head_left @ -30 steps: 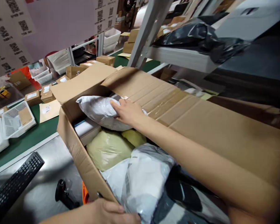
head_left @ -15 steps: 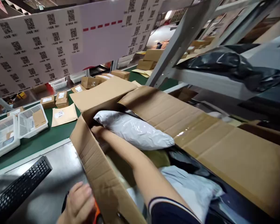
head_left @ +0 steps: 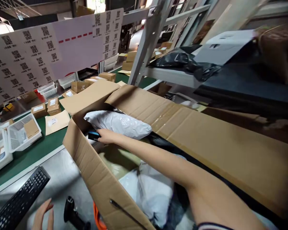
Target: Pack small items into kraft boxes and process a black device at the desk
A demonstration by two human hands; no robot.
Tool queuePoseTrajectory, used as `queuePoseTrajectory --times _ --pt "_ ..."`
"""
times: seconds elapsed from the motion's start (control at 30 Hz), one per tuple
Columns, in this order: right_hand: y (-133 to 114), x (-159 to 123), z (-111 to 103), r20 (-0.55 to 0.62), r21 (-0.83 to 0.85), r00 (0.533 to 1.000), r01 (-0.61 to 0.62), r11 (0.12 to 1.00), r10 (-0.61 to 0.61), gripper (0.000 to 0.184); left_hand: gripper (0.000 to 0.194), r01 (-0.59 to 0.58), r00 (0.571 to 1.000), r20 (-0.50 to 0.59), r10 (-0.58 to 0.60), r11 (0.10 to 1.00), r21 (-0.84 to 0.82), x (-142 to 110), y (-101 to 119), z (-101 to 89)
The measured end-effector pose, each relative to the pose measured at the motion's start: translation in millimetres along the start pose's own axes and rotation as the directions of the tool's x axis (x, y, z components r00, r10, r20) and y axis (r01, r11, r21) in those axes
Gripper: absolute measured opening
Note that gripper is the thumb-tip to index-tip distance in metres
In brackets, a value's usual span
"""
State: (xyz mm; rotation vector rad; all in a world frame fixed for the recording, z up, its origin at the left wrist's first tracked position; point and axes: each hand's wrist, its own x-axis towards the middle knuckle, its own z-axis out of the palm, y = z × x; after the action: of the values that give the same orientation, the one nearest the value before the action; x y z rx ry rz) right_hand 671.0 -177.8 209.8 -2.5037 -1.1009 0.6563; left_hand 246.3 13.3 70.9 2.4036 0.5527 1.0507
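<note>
Inside a large open cardboard box (head_left: 93, 169), my right hand (head_left: 105, 136) is closed on a small black and blue box (head_left: 93, 136) with pale lettering. A white plastic mailer bag (head_left: 120, 123) lies just beyond that hand, and more white bags (head_left: 148, 191) sit nearer to me in the carton. My left hand (head_left: 43, 215) is low over the metal table, holding nothing, with its fingers apart. Between it and the carton stands a black handled device (head_left: 73, 212), perhaps a scanner. A black keyboard (head_left: 20, 195) lies to the left.
A green conveyor belt (head_left: 31, 159) carries white plastic baskets (head_left: 24, 132), small parcels (head_left: 54, 107) and a flat envelope (head_left: 56, 123). A board with printed codes (head_left: 76, 48) hangs above it. A grey metal frame (head_left: 144, 48) rises behind the carton. Something orange (head_left: 98, 218) is beside the carton.
My right hand has come up with the small box now showing in it. My left hand has moved left, away from the black device, and its fingers have spread. The view has shifted right.
</note>
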Motion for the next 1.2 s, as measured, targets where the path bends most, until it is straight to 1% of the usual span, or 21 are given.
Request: queuePoseTrajectory --times 0.07,0.13,0.2,0.27,0.3,0.37,0.43,0.47,0.53,0.63,0.67,0.73,0.77,0.8,0.83,0.9,0.93,0.97,1.07,1.13,1.2 --pt "4.5 -39.0 -16.4 -0.030 0.256 1.000 -0.003 0.967 0.011 0.044 0.022 -0.181 0.982 0.040 0.186 0.978 -0.104 33.9 30.4 7.9" --pt "2.1 -78.5 -29.8 -0.039 0.582 0.999 0.049 0.812 -0.032 0.053 0.019 -0.239 0.967 0.034 0.251 0.948 -0.211 65.7 63.4 15.1" --pt "-9.0 -115.6 -36.5 -0.049 0.796 0.993 0.102 0.597 -0.106 0.058 0.021 -0.143 0.979 0.085 0.187 0.919 -0.367 91.2 98.0 20.6" --pt "-29.1 -147.1 -34.1 -0.050 0.879 0.985 0.122 0.461 -0.166 0.062 0.035 0.052 0.976 0.204 0.075 0.831 -0.553 108.6 131.0 23.7" --pt "-41.8 -160.2 -29.4 -0.043 0.897 0.981 0.122 0.426 -0.191 0.063 0.048 0.157 0.958 0.284 0.041 0.755 -0.637 114.2 145.4 24.1" --pt "-70.2 -181.1 -14.1 -0.009 0.908 0.972 0.106 0.404 -0.233 0.064 0.070 0.307 0.914 0.404 0.049 0.567 -0.764 118.8 166.0 21.9" --pt "-99.1 -196.4 6.5 0.022 0.906 0.968 0.086 0.414 -0.249 0.061 0.080 0.373 0.896 0.437 0.072 0.412 -0.831 113.8 172.9 15.0" --pt "-112.6 -202.6 17.6 0.033 0.908 0.970 0.071 0.413 -0.240 0.059 0.079 0.376 0.902 0.426 0.064 0.368 -0.850 107.7 171.2 9.6" --pt "-136.5 -213.0 40.0 0.055 0.922 0.978 0.028 0.387 -0.202 0.056 0.067 0.352 0.926 0.378 0.008 0.351 -0.868 90.0 159.4 -4.3" --pt "-165.7 -225.3 71.2 0.094 0.937 0.982 -0.032 0.349 -0.163 0.052 0.049 0.288 0.955 0.288 -0.068 0.429 -0.856 59.0 130.1 -31.0" --pt "-174.6 -228.3 81.0 0.098 0.935 0.983 -0.036 0.354 -0.158 0.050 0.048 0.245 0.968 0.240 -0.075 0.485 -0.839 50.0 119.6 -40.8" --pt "-192.3 -232.2 100.3 0.069 0.925 0.989 -0.014 0.381 -0.134 0.044 0.051 0.103 0.994 0.103 -0.038 0.662 -0.743 35.9 99.7 -61.2" --pt "-201.4 -232.9 110.1 0.049 0.918 0.992 0.001 0.397 -0.114 0.041 0.055 0.012 0.999 0.046 0.024 0.758 -0.653 30.6 90.7 -71.5" --pt "-210.5 -233.0 119.9 0.033 0.910 0.995 0.009 0.414 -0.095 0.039 0.060 -0.078 0.993 0.032 0.115 0.830 -0.552 26.1 82.3 -81.5" --pt "-219.6 -232.4 129.9 0.027 0.901 0.996 0.012 0.434 -0.082 0.037 0.066 -0.157 0.975 0.067 0.212 0.869 -0.469 22.0 74.5 -91.0" --pt "-237.6 -230.3 150.2 0.038 0.884 0.995 0.008 0.467 -0.088 0.036 0.073 -0.247 0.914 0.194 0.356 0.868 -0.430 13.2 59.8 -108.1" --pt "-246.5 -229.2 160.5 0.046 0.880 0.994 0.008 0.475 -0.103 0.037 0.072 -0.249 0.893 0.234 0.384 0.857 -0.452 8.1 52.6 -115.7" --pt "-255.3 -228.6 170.8 0.050 0.878 0.991 0.014 0.479 -0.121 0.038 0.070 -0.230 0.893 0.244 0.378 0.850 -0.473 2.2 45.1 -122.8" --pt "-282.7 -230.5 201.0 -0.011 0.856 0.984 0.101 0.507 -0.177 0.038 0.062 -0.171 0.944 0.172 0.282 0.863 -0.476 -18.1 22.0 -143.8" --pt "-302.1 -234.9 218.8 -0.118 0.773 0.964 0.240 0.587 -0.239 0.034 0.058 -0.177 0.955 0.133 0.267 0.866 -0.468 -31.2 7.5 -159.3" --pt "-320.9 -239.6 233.5 -0.235 0.646 0.918 0.392 0.655 -0.318 0.031 0.056 -0.221 0.950 0.097 0.297 0.858 -0.464 -41.8 -4.4 -175.8"
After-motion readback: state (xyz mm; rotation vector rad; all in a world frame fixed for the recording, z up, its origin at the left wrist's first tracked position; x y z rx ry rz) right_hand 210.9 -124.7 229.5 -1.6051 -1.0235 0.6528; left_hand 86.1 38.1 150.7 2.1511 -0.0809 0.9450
